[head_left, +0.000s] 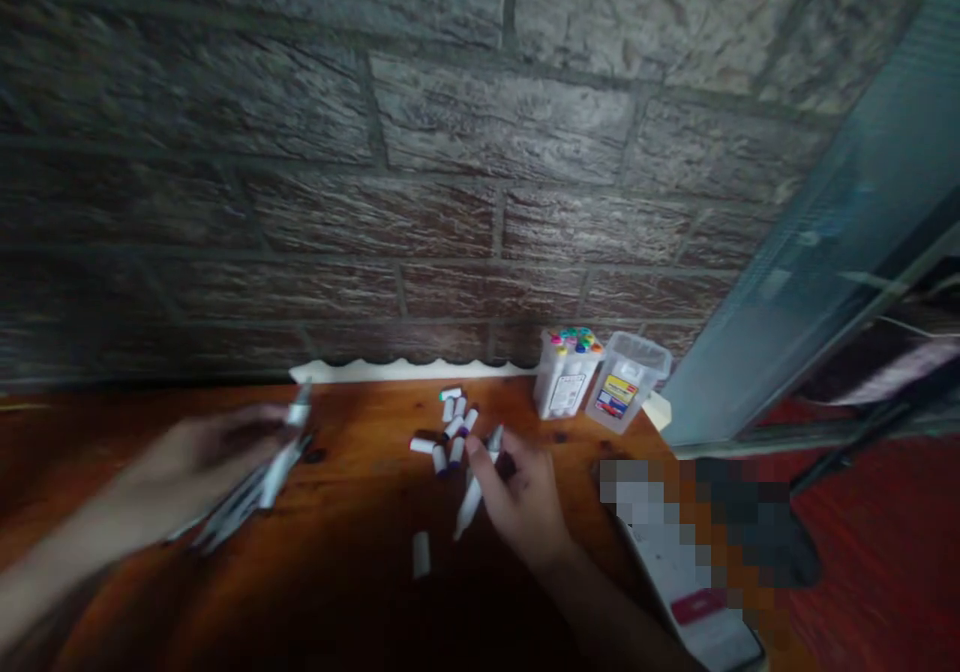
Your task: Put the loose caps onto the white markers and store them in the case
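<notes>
My left hand (217, 457), blurred, is closed on a white marker (276, 474) with a grey end pointing up. Several more markers (229, 514) lie under and beside that hand, smeared in the picture. My right hand (529, 502) pinches another white marker (470, 504) between thumb and fingers; its narrow tip points down toward me. Just beyond the right hand, several short white caps (453, 427) with coloured ends are scattered on the wooden table (360, 492). One loose white cap (421, 555) lies apart, closer to me.
A clear box packed with coloured markers (564, 377) stands at the back right, beside a clear container (628, 380) with a yellow and blue label. A brick wall (442, 222) rises behind the table. At the right edge lies a partly pixelated flat object (675, 562).
</notes>
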Demonstrator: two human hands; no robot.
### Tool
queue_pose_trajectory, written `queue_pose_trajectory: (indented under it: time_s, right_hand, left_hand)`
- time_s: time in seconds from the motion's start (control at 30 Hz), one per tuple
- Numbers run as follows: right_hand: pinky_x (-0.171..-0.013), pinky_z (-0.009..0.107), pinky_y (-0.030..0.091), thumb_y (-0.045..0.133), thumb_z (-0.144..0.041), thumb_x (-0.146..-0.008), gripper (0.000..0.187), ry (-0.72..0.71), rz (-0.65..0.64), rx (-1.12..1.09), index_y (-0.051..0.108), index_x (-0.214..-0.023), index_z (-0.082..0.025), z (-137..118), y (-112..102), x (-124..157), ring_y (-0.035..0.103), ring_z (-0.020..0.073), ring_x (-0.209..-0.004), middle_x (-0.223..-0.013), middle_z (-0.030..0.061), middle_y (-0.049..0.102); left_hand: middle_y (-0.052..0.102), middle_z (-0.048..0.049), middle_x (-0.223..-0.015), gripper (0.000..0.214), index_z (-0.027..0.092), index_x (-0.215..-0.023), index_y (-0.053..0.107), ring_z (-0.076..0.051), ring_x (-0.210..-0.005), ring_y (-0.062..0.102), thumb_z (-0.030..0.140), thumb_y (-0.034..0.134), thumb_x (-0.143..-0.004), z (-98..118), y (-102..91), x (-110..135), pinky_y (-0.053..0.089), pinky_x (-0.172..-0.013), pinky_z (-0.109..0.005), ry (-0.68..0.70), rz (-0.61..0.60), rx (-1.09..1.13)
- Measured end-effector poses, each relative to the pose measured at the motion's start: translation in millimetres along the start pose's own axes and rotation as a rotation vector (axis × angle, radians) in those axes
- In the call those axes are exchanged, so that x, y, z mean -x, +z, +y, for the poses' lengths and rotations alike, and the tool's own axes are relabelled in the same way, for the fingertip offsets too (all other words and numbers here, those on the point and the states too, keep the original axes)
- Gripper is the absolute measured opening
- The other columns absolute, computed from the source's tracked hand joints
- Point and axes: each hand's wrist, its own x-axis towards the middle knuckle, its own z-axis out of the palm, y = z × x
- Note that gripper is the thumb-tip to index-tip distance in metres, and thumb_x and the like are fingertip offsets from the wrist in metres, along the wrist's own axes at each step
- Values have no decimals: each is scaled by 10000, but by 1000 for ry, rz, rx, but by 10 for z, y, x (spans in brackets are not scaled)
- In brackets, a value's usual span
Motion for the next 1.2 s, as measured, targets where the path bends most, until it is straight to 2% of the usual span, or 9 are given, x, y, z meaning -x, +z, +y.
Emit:
queue_pose_trajectory:
  time_s: [0.1, 0.23, 0.4, 0.57, 0.7, 0.83, 1.0, 1.1, 1.2]
  right_hand:
    - [-513, 233, 325, 569, -480, -909, 423, 43, 14, -50, 525, -611, -183, 22, -20, 4, 439, 101, -528, -547, -36, 462]
    - [-408, 229, 326, 485, -596, -926, 503, 210, 9, -173, 516, -626, -194, 32, -30, -18, 449, 102, -412, -488, -26, 505]
    - [-360, 228, 366, 554, -692, -840, 505, 437, -91, -401, 575, -838, -188, -39, -25, -46, 500, 114, -369, -567, 1, 639]
    - [-470, 259, 439, 721, -551, -777, 363, 400, -145, -332, 660, -860, -203, -19, -13, -18, 571, 144, -524, -678, 8, 670]
    - [-567, 305, 472, 685, -502, -827, 269, 322, -200, -234, 711, -808, -235, 5, -36, -12, 618, 199, -655, -751, 25, 697]
    - [-599, 319, 476, 633, -505, -862, 293, 267, -285, -134, 716, -818, -227, 14, -65, 1, 619, 212, -678, -750, 24, 693]
    - [-561, 299, 441, 620, -503, -868, 296, 196, -298, -18, 707, -784, -234, 50, -70, 31, 579, 197, -623, -673, 13, 642]
    - [-544, 294, 432, 619, -507, -867, 297, 158, -302, 3, 692, -769, -236, 51, -58, 44, 570, 194, -602, -651, 9, 623]
    - [-547, 291, 439, 619, -498, -864, 288, 142, -300, 47, 697, -759, -242, 37, -45, 45, 585, 197, -603, -641, 5, 628]
  left_hand:
    - [756, -63, -1078, 362, 212, -1133, 730, -266, -998, 703, 366, 754, -806, 573, 511, -252, 530, -946, -354, -33, -290, 312]
    - [768, -95, -1001, 371, 186, -1112, 745, -226, -852, 728, 307, 795, -765, 710, 963, -167, 566, -858, -358, -75, -429, 765]
    - [773, -101, -959, 381, 167, -1095, 749, -216, -847, 740, 261, 832, -736, 561, 1058, -1, 567, -849, -340, -179, -469, 942]
    - [770, -121, -1036, 375, 157, -1133, 724, -233, -916, 744, 213, 806, -771, 561, 1135, -30, 563, -872, -358, -137, -521, 966]
    - [761, -120, -1083, 370, 163, -1169, 690, -232, -930, 744, 198, 768, -810, 565, 1150, -26, 562, -869, -359, -69, -533, 960]
    - [756, -113, -1086, 301, 153, -1123, 685, -191, -842, 733, 268, 728, -849, 575, 1023, -37, 563, -793, -317, 32, -444, 720]
    - [766, -69, -976, 261, 171, -1061, 711, -185, -839, 699, 328, 701, -852, 471, 736, -101, 525, -774, -281, 218, -32, 58]
    - [760, -47, -948, 194, 228, -1017, 732, -202, -822, 694, 345, 639, -893, 378, 642, -114, 497, -748, -287, 139, 59, -485]
    - [743, -61, -856, 185, 246, -915, 748, -250, -787, 689, 392, 641, -877, 321, 648, -119, 478, -685, -315, 15, 109, -692]
